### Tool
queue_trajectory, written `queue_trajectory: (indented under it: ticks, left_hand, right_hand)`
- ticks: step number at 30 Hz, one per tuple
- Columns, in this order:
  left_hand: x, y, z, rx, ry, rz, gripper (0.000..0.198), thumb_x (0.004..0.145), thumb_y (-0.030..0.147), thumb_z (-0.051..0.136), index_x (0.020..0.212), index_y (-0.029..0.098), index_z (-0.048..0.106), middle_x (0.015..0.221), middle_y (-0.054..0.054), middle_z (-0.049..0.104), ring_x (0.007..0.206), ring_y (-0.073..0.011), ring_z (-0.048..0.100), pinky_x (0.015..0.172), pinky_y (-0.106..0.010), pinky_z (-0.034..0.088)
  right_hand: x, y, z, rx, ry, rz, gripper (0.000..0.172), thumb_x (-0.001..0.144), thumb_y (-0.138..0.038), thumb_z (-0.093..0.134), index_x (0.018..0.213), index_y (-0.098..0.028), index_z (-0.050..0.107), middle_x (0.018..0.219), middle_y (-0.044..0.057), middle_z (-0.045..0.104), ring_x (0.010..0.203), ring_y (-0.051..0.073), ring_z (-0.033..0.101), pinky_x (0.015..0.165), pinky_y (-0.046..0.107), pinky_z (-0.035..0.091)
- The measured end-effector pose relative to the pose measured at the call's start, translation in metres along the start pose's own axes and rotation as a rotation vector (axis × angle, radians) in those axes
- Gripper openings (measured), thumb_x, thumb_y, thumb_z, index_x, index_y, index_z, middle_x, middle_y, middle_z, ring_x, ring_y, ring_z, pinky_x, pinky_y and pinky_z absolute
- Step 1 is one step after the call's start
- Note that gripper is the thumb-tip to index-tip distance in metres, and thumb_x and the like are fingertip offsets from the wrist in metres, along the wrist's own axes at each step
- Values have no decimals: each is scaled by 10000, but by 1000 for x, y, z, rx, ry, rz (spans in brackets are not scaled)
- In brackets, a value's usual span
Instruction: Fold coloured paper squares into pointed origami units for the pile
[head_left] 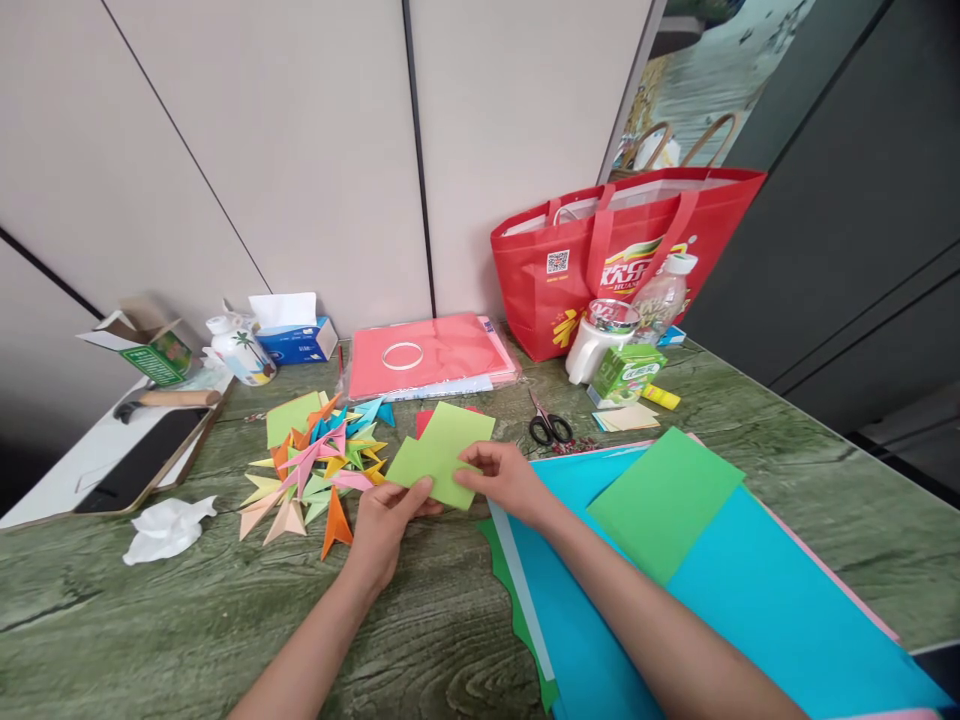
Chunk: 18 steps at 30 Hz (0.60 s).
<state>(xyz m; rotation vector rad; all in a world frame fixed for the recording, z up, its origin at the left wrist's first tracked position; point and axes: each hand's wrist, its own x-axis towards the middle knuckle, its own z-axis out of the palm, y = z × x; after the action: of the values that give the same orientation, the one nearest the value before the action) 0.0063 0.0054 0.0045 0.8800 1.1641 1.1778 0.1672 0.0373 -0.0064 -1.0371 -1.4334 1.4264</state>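
Observation:
Both my hands hold light green paper (442,452) a little above the green wood-grain table (187,620). My left hand (388,520) pinches its lower left part with thumb and fingers. My right hand (504,478) pinches the right edge. The paper looks like two overlapping squares or one partly folded sheet; I cannot tell which. To the left lies a pile of folded paper points (315,468) in orange, pink, yellow, blue and green.
Large blue sheets (750,610) with a green sheet (664,500) on top lie at right. Scissors (550,425), a red paper stack (431,355), a red tote bag (622,255), a jar (600,335), a green carton (628,372), a tissue box (294,330) and crumpled tissue (166,525) surround the area.

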Motion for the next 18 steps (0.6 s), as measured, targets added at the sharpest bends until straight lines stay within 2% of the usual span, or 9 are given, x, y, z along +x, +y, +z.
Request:
queue_trajectory:
  ticks: [4,9,13,18]
  left_hand:
    - [1,-1,0,54,-2,-30,236,551,264,737,701,92,675,593,-52,676,545,-169,616,596,-302,532]
    - [2,2,-3,25,-96,-36,268,606,258,706,816,96,667,767,-78,704,641,-200,648,650,-336,542]
    - [0,6,-3,43,-171,-119,296,604,246,711,846,84,664,782,-97,706,693,-229,660,662,-336,547]
    - [-3,7,0,37,-207,-161,338,584,226,728,887,93,658,832,-99,704,739,-236,661,719,-338,541]
  right_hand:
    - [3,2,-5,-89,70,-29,215,656,-345,612,757,-160,574,640,-12,535,543,91,456,477,198,378]
    - [2,0,-10,-219,30,-76,181,675,-289,582,789,-149,586,570,-34,457,469,63,348,427,181,271]
    - [1,-5,-13,-256,-4,-87,168,684,-277,566,786,-144,582,545,-41,422,476,66,343,431,182,256]
    - [1,-9,-13,-248,29,-104,175,680,-256,573,820,-152,577,505,-66,320,451,57,286,410,180,216]
